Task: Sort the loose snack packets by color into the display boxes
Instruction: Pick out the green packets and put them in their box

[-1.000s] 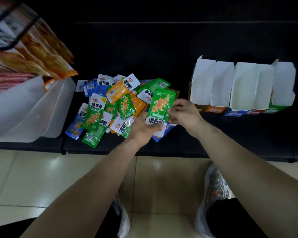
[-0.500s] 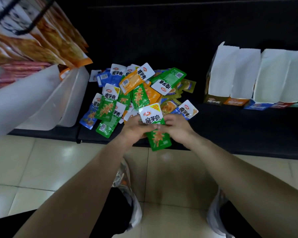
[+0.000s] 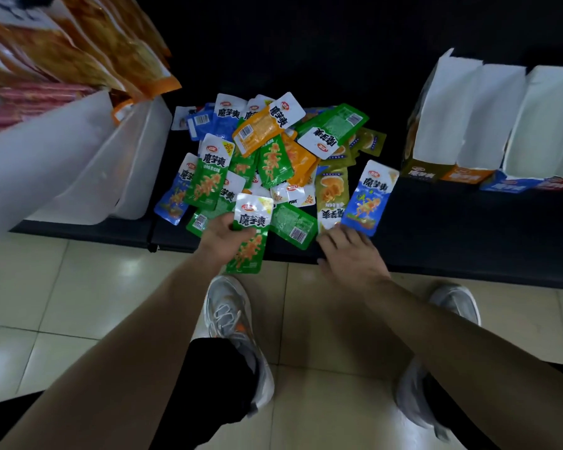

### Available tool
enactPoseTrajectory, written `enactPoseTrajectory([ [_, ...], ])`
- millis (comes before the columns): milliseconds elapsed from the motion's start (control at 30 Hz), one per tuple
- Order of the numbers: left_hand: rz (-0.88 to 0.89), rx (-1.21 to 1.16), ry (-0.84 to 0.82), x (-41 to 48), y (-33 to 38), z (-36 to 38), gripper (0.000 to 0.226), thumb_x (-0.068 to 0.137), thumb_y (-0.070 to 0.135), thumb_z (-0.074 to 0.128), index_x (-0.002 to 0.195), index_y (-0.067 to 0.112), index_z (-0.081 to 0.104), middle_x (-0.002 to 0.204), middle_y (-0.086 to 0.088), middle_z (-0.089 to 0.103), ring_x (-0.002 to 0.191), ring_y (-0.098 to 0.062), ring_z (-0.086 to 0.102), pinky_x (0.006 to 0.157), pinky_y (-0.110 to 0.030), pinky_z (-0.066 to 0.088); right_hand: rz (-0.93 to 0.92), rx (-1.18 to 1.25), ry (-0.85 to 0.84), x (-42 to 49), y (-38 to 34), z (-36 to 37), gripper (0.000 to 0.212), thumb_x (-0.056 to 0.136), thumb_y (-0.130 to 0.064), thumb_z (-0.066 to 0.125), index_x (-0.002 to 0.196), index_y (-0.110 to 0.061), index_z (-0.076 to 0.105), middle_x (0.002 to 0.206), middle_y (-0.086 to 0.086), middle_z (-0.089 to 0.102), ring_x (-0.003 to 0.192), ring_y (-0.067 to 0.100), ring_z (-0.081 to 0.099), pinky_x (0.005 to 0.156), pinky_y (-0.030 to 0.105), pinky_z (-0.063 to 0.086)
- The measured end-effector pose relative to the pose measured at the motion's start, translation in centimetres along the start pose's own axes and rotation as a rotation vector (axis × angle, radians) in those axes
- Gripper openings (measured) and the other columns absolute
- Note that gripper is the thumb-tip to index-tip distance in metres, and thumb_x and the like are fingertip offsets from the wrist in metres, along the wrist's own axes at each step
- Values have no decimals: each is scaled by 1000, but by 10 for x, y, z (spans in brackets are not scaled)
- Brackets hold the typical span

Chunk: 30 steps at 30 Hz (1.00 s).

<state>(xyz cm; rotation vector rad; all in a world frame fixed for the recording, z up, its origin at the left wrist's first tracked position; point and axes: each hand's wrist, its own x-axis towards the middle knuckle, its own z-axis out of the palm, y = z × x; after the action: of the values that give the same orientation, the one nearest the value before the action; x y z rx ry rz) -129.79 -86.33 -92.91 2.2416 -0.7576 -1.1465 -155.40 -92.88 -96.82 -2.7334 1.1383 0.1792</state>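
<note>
Thumb of left hand (image 3: 223, 237) clamps green packet (image 3: 249, 245), overhanging shelf (image 3: 452, 235) front edge. Right hand (image 3: 350, 253) flat, fingers spread, tips touching blue packet (image 3: 369, 198). Pile (image 3: 273, 147) mid-shelf; display boxes (image 3: 475, 125) well apart, right end.

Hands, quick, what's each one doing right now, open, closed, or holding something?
Left hand: closed on a green packet.
Right hand: open, fingers spread, holding nothing, fingertips by the blue packet.
</note>
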Motion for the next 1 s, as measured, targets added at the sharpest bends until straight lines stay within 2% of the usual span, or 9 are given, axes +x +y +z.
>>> enactPoseTrajectory([
  [167, 3, 82, 35, -7, 5, 18, 30, 91, 25, 71, 119, 12, 67, 109, -7, 68, 99, -25, 63, 78, -25, 44, 259, -75, 42, 11, 9, -20, 44, 91, -38, 59, 126, -12, 58, 127, 16, 50, 119, 38, 47, 104, 54, 40],
  [267, -53, 71, 153, -6, 5, 15, 31, 93, 24, 68, 120, 8, 65, 111, -12, 68, 100, -30, 63, 78, -28, 42, 71, 58, -2, 20, -12, -32, 54, 93, -33, 56, 143, -15, 47, 143, 11, 44, 129, 34, 42, 105, 51, 38],
  [367, -103, -8, 205, -5, 4, 5, 32, 92, 22, 67, 120, 6, 64, 112, -16, 68, 103, -34, 64, 80, -33, 46, -41, 70, -115, 35, -42, -28, 66, 95, -51, 54, 149, -19, 36, 154, 8, 31, 138, 32, 33, 110, 51, 33],
  [433, -105, -45, 217, -6, 6, -1, 29, 92, 19, 66, 116, 4, 63, 106, -14, 67, 98, -32, 63, 79, -34, 45, 5, -36, -182, 40, -57, -24, 70, 86, -56, 67, 138, -13, 50, 143, 13, 45, 128, 36, 45, 104, 54, 41],
  [533, -83, -96, 203, -7, 10, -3, 24, 92, 15, 65, 113, 4, 65, 96, -9, 64, 84, -25, 59, 73, -29, 42, -9, -144, -65, 35, -64, -20, 45, 70, -30, 84, 106, -7, 70, 90, 13, 70, 82, 33, 66, 73, 44, 55],
  [633, -58, -106, 163, -9, 12, 2, 15, 93, 13, 64, 107, 8, 65, 92, -7, 63, 65, -12, 53, 55, -22, 42, -70, -110, 3, 21, -56, -29, 50, 74, -10, 64, 125, -7, 64, 77, 11, 70, 65, 32, 67, 55, 34, 52],
  [733, -48, -147, 159, -13, 19, 6, 9, 94, 11, 64, 102, 15, 60, 92, -6, 63, 65, -10, 53, 54, -20, 40, 149, 226, 6, 14, -33, -47, 34, 94, -15, 51, 129, -15, 53, 94, 10, 70, 81, 33, 68, 63, 34, 46],
  [833, -50, -237, 125, -16, 27, 13, 12, 94, 13, 64, 104, 17, 59, 95, -2, 64, 78, -16, 58, 68, -25, 42, 430, 802, 55, 12, -8, -67, 16, 98, -17, 53, 111, -16, 62, 85, 1, 66, 76, 18, 62, 69, 29, 42],
  [1000, -108, -518, -58, -34, 58, 39, 13, 98, 20, 61, 111, 20, 64, 111, -6, 70, 105, -29, 66, 98, -49, 52, 499, 1204, 1, 23, -8, -73, 6, 85, -27, 73, 89, -24, 70, 93, 5, 72, 91, 26, 69, 86, 45, 56],
])
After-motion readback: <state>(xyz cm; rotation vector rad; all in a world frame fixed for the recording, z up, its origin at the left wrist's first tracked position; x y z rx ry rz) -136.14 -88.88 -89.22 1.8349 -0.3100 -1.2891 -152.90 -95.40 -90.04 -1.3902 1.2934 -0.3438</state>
